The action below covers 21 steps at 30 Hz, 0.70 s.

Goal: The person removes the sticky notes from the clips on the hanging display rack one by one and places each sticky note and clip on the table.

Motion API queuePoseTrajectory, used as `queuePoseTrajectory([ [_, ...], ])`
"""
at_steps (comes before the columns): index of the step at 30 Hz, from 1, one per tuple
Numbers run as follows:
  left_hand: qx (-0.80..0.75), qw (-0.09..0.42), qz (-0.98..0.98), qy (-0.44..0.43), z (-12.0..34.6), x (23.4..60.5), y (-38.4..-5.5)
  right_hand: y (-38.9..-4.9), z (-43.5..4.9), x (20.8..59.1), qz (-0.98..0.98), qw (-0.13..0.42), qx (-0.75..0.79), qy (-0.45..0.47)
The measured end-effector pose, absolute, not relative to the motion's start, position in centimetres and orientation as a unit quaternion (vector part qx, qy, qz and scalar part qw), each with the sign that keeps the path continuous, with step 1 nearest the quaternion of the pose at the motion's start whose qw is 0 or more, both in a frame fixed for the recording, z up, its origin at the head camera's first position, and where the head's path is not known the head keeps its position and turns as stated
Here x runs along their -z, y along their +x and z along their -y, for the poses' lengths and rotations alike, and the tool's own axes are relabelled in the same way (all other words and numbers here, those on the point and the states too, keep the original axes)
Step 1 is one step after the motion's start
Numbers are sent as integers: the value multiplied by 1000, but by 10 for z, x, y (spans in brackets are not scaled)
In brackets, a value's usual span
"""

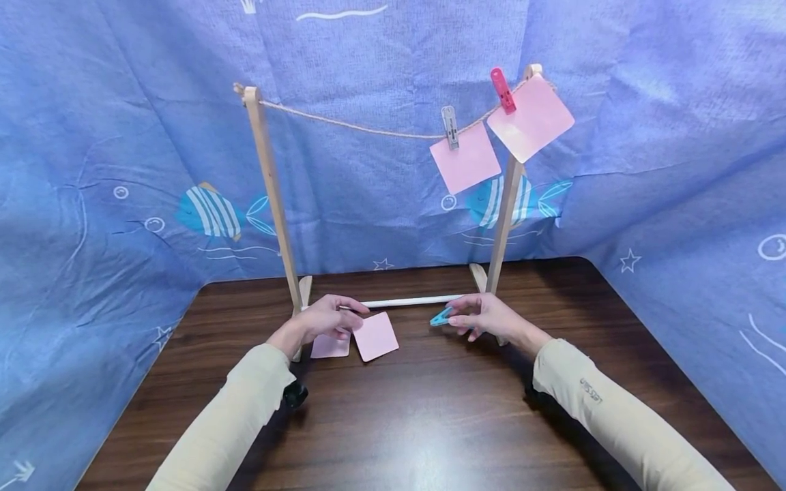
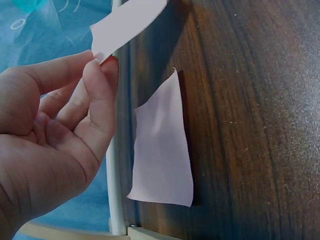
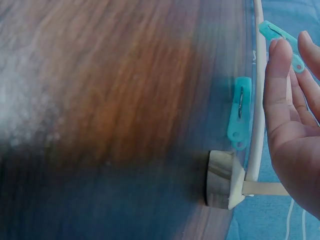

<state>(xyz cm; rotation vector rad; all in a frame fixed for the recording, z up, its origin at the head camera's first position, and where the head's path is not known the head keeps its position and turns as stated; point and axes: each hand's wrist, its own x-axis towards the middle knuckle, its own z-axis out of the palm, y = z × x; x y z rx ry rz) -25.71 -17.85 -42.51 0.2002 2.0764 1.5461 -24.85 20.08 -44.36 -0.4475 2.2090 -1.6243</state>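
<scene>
My left hand (image 1: pixel 325 319) pinches a pink square of paper (image 1: pixel 376 337) at its corner, between thumb and fingers. In the left wrist view that paper (image 2: pixel 127 25) is raised off the table. A second pink paper (image 1: pixel 330 346) lies beneath the left hand, partly hidden by it. My right hand (image 1: pixel 488 317) holds a light blue clothespin (image 1: pixel 441 317) by one end, just right of the papers. Another light blue clothespin (image 3: pixel 240 110) lies on the table below the right hand in the right wrist view.
A string (image 1: pixel 350 126) sags between two wooden posts (image 1: pixel 270 184). On its right half hang two pink papers, one under a grey clothespin (image 1: pixel 451 128), one under a red clothespin (image 1: pixel 503 90). A white bar (image 1: pixel 411 301) joins the posts low over the brown table (image 1: pixel 405 423).
</scene>
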Motion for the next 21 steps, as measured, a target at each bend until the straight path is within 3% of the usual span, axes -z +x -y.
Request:
queuePoseTrajectory([
  [21,-592,260,-761,56,176,428,-259,-252,-204,453,-763,215,591,-149],
])
